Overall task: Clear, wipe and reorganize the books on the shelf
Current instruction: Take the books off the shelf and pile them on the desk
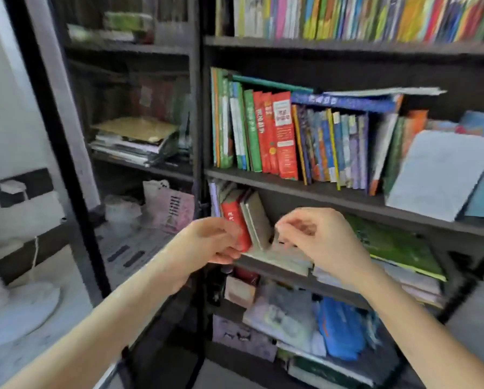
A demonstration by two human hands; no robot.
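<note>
Red-spined book (233,220) and grey-covered book (256,217): two, leaning together at the left end of a lower board of the dark wooden bookshelf (333,197). Left hand (209,242) has its fingers curled at the foot of the red spine. Right hand (322,240) is curled just beside the grey one. Both grips are blurred, cannot tell. On the board above stand three red upright books (274,136).

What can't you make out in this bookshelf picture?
Head view only:
Whether the left hand grips the red upright book: motion blur.
What the right hand pinches, if anything: its own fingers hide it.
Top row of colourful thin books: cut off by the upper edge.
</note>
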